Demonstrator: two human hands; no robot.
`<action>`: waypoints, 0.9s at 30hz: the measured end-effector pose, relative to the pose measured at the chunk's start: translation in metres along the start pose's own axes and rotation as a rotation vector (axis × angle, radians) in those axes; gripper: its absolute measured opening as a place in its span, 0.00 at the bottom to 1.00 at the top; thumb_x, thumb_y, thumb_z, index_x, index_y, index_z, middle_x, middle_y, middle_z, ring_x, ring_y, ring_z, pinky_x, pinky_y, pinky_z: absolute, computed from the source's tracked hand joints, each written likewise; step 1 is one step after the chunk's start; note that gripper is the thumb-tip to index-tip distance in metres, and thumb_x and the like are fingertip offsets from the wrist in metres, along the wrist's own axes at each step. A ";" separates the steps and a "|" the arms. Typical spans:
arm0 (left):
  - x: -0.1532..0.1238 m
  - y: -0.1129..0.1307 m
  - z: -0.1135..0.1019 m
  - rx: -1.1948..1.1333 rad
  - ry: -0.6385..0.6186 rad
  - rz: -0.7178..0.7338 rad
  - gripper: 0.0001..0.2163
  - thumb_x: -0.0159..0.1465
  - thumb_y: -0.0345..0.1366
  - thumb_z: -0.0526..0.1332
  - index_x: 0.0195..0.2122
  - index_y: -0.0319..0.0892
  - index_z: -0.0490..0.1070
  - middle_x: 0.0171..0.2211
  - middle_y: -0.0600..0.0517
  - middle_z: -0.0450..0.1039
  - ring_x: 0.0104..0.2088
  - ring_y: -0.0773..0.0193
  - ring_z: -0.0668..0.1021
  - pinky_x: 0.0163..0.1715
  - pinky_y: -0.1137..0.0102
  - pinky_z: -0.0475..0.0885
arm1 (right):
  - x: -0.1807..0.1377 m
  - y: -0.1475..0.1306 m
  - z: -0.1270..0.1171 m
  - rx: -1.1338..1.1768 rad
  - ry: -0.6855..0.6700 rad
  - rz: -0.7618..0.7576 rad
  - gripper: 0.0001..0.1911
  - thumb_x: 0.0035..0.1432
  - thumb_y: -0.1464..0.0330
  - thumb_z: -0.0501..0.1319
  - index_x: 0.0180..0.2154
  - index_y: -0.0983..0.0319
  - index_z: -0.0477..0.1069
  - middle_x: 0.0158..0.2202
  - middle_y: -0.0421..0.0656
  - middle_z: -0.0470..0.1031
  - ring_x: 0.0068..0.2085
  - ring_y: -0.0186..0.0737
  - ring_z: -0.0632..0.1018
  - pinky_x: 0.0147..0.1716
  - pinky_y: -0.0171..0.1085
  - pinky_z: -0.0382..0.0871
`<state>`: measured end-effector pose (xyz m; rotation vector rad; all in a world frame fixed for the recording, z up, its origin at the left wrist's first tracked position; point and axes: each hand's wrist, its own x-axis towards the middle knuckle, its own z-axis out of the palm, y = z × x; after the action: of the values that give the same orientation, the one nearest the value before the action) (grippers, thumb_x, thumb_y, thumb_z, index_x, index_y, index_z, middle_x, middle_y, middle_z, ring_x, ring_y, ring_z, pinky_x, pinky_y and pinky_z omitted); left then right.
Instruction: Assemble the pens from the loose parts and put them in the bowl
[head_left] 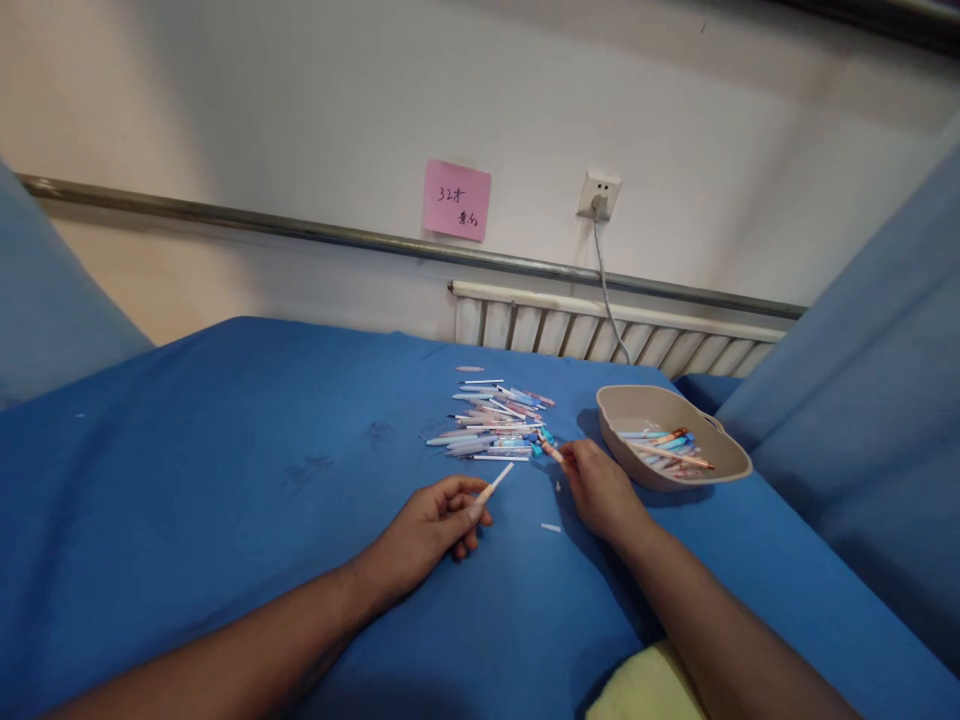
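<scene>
My left hand (442, 515) pinches a pale pen part (491, 485), with a thin white refill sticking out toward the upper right. In my right hand (600, 487) is a pinkish pen barrel (551, 450), gripped between thumb and fingers near the pile's right edge. Its far end overlaps some small blue pieces (546, 438). Just beyond both hands lies a loose pile of pen parts (487, 418), with white refills, pale barrels and pink and blue pieces. A small white piece (551, 527) rests on the cloth between my forearms.
A beige basin (622, 410) holding several pens (667, 450) stands right of my right hand. Blue cloth (225, 450) covers the surface. Behind are a radiator (540, 325), a metal rail (337, 234) and a plugged-in cable (606, 280). Something yellow (645, 690) lies under my right forearm.
</scene>
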<state>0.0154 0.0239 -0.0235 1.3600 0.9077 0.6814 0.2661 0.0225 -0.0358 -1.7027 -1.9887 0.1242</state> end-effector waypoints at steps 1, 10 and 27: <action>0.000 0.000 -0.002 0.025 0.014 0.003 0.17 0.58 0.44 0.62 0.45 0.39 0.66 0.31 0.53 0.71 0.22 0.71 0.71 0.22 0.75 0.65 | -0.002 -0.003 -0.001 0.088 0.038 -0.011 0.10 0.62 0.70 0.51 0.43 0.63 0.67 0.39 0.48 0.72 0.39 0.42 0.73 0.38 0.38 0.65; -0.002 0.007 -0.007 0.166 0.048 0.070 0.12 0.57 0.41 0.62 0.38 0.39 0.70 0.29 0.54 0.71 0.25 0.69 0.70 0.25 0.74 0.66 | -0.017 -0.028 -0.010 0.489 0.025 -0.044 0.13 0.65 0.63 0.48 0.38 0.61 0.69 0.30 0.42 0.71 0.32 0.38 0.72 0.31 0.34 0.64; -0.012 0.012 -0.007 0.380 -0.063 0.180 0.10 0.61 0.37 0.57 0.39 0.42 0.76 0.34 0.53 0.76 0.36 0.62 0.74 0.37 0.73 0.67 | -0.024 -0.038 -0.011 0.428 -0.096 -0.219 0.10 0.64 0.67 0.50 0.35 0.60 0.69 0.31 0.41 0.70 0.33 0.36 0.72 0.34 0.34 0.64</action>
<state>0.0050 0.0189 -0.0096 1.8084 0.9006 0.6167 0.2384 -0.0107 -0.0190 -1.2227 -2.0224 0.5219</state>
